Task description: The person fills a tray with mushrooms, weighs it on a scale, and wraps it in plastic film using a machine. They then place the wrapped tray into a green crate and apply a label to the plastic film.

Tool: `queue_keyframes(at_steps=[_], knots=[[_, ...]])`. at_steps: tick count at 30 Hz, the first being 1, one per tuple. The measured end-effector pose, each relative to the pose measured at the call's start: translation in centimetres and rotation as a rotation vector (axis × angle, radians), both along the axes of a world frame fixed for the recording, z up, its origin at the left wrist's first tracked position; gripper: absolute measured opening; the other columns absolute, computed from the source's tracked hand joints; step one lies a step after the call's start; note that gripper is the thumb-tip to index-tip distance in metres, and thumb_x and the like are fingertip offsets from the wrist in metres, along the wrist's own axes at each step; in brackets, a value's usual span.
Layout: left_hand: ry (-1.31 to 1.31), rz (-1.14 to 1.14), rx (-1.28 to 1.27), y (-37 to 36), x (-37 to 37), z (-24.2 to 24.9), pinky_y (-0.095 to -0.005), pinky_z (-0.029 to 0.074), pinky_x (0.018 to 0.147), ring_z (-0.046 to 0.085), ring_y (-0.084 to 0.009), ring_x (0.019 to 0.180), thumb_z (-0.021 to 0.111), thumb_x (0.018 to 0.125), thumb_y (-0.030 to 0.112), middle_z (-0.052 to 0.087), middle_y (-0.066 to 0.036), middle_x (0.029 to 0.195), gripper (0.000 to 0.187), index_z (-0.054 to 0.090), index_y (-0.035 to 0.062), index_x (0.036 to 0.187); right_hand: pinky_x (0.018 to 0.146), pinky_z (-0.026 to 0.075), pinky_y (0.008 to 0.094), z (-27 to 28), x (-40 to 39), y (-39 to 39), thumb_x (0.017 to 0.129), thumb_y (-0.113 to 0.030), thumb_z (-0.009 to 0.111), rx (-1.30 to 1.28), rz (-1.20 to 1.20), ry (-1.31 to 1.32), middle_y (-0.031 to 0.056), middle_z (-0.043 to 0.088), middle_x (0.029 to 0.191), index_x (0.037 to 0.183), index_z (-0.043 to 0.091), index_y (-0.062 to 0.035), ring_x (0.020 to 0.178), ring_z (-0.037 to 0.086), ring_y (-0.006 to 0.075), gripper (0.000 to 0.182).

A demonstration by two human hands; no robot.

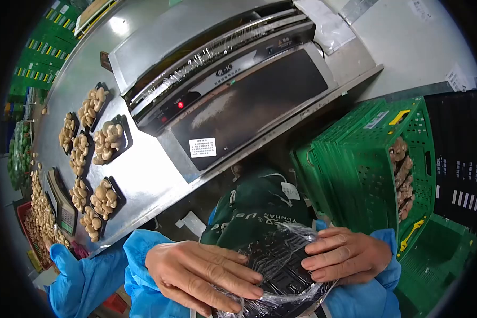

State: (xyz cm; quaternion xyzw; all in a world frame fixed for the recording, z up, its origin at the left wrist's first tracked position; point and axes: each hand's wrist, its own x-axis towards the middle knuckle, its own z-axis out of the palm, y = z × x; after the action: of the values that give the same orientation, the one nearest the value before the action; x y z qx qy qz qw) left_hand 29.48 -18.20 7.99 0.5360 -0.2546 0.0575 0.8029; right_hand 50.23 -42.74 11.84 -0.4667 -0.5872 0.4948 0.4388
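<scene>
Between the left hand [206, 271] and right hand [349, 255], whose fingers grasp it from opposite sides through clear film [296, 232], a black tray [283, 267] sits before the apron [257, 201], equally near both, long axis uncertain; the wrapping machine [252, 108] stands beyond.

Sleeves: loose, light-blue, thin creased-fabric sleeves [385, 265] ended in gathered cuffs at both wrists.
Apron: dark-green cloth apron [249, 204] bore white lettering, "YUNHAN" legible, plus a white rectangular patch [290, 191].
Hands: left hand [204, 273] and right hand [347, 255] were bare.
</scene>
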Motion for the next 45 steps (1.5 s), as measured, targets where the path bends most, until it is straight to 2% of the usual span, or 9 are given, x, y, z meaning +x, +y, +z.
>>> queue_keyframes(at_steps=[3, 9, 12, 15, 25, 28, 31, 37, 45], knots=[[-0.167, -0.089, 0.069, 0.7, 0.4, -1.7, -0.0526, 0.026, 0.102, 0.039, -0.0404, 0.126, 0.076, 0.069, 0.045, 0.04, -0.031, 0.133, 0.069, 0.053, 0.0098, 0.125, 0.105, 0.024, 0.0415, 0.1, -0.7, -0.2, 0.08, -0.011, 0.064, 0.035, -0.043, -0.043, 0.0134, 0.06, 0.118, 0.106, 0.066, -0.0019, 0.118, 0.05, 0.0291, 0.027], [-0.181, 0.526, -0.049, -1.0, 0.3, -2.1, -0.0474, 0.032, 0.096, 0.058, -0.034, 0.092, 0.076, 0.069, 0.047, 0.062, -0.024, 0.105, 0.061, 0.062, 0.0024, 0.108, 0.104, 0.026, 0.0404, 0.5, -0.5, 0.0, 0.078, -0.01, 0.066, 0.039, -0.058, -0.069, 0.0113, 0.063, 0.113, 0.102, 0.068, -0.0044, 0.116, 0.052, 0.0272, 0.025], [-0.102, 0.115, 0.126, -1.1, 0.9, -0.6, -0.0472, 0.038, 0.087, 0.058, -0.0365, 0.099, 0.074, 0.071, 0.044, 0.062, -0.023, 0.106, 0.052, 0.067, 0.0018, 0.101, 0.104, 0.028, 0.0399, 0.7, 0.1, 0.0, 0.079, -0.011, 0.065, 0.056, -0.054, -0.08, 0.0111, 0.063, 0.113, 0.101, 0.069, -0.0056, 0.116, 0.052, 0.0261, 0.023], [-0.05, 0.122, 0.093, -2.2, 1.2, -0.7, -0.0488, 0.039, 0.094, 0.052, -0.0424, 0.114, 0.06, 0.084, 0.035, 0.057, -0.027, 0.116, 0.042, 0.065, 0.0011, 0.108, 0.104, 0.028, 0.0394, 1.4, 1.1, 0.2, 0.081, -0.012, 0.064, 0.04, -0.024, -0.056, 0.0117, 0.063, 0.114, 0.101, 0.069, -0.0052, 0.114, 0.053, 0.0254, 0.022], [-0.134, -0.001, 0.436, -3.2, 5.6, 3.3, -0.047, 0.043, 0.088, 0.054, -0.0405, 0.112, 0.044, 0.092, 0.043, 0.056, -0.024, 0.12, 0.044, 0.066, 0.009, 0.111, 0.103, 0.031, 0.0432, 1.8, 3.0, -1.4, 0.084, -0.016, 0.062, 0.129, -0.003, -0.053, 0.0197, 0.058, 0.118, 0.109, 0.064, 0.0016, 0.114, 0.054, 0.0317, 0.03], [-0.1, 0.029, 0.294, -4.3, 5.7, 1.5, -0.0474, 0.041, 0.089, 0.054, -0.042, 0.109, 0.053, 0.087, 0.041, 0.056, -0.027, 0.117, 0.043, 0.066, 0.0068, 0.109, 0.099, 0.035, 0.0451, 1.0, 3.7, -2.2, 0.079, -0.023, 0.067, -0.047, -0.193, 0.529, 0.03, 0.047, 0.125, 0.121, 0.051, 0.0076, 0.12, 0.045, 0.0384, 0.054], [0.001, 0.026, 0.112, -5.2, 4.8, -0.5, -0.0521, 0.037, 0.095, 0.047, -0.0487, 0.116, 0.062, 0.079, 0.051, 0.051, -0.032, 0.12, 0.054, 0.065, 0.0071, 0.111, 0.086, 0.047, 0.0382, 2.7, 4.9, -1.2, 0.077, -0.021, 0.072, 0.053, -0.175, 0.096, 0.0232, 0.057, 0.108, 0.104, 0.06, 0.0098, 0.099, 0.058, 0.0338, 0.043], [0.009, -0.032, 0.087, -5.1, 5.0, -0.4, -0.0528, 0.036, 0.096, 0.046, -0.0505, 0.116, 0.066, 0.078, 0.047, 0.048, -0.036, 0.122, 0.057, 0.062, 0.0054, 0.117, 0.074, 0.043, 0.0335, 3.3, 3.5, 0.6, 0.079, -0.008, 0.066, 0.01, -0.034, 0.016, 0.0108, 0.053, 0.095, 0.1, 0.06, -0.0005, 0.083, 0.052, 0.0273, 0.024], [0.079, -0.032, 0.001, -5.2, 3.8, -1.2, -0.0538, 0.033, 0.099, 0.043, -0.0502, 0.119, 0.074, 0.072, 0.044, 0.045, -0.035, 0.126, 0.068, 0.055, 0.0047, 0.124, 0.067, 0.046, 0.0327, 3.1, 3.4, 1.3, 0.075, -0.002, 0.068, 0.05, -0.022, -0.192, 0.0103, 0.058, 0.089, 0.09, 0.064, 0.0011, 0.077, 0.056, 0.024, 0.016]])
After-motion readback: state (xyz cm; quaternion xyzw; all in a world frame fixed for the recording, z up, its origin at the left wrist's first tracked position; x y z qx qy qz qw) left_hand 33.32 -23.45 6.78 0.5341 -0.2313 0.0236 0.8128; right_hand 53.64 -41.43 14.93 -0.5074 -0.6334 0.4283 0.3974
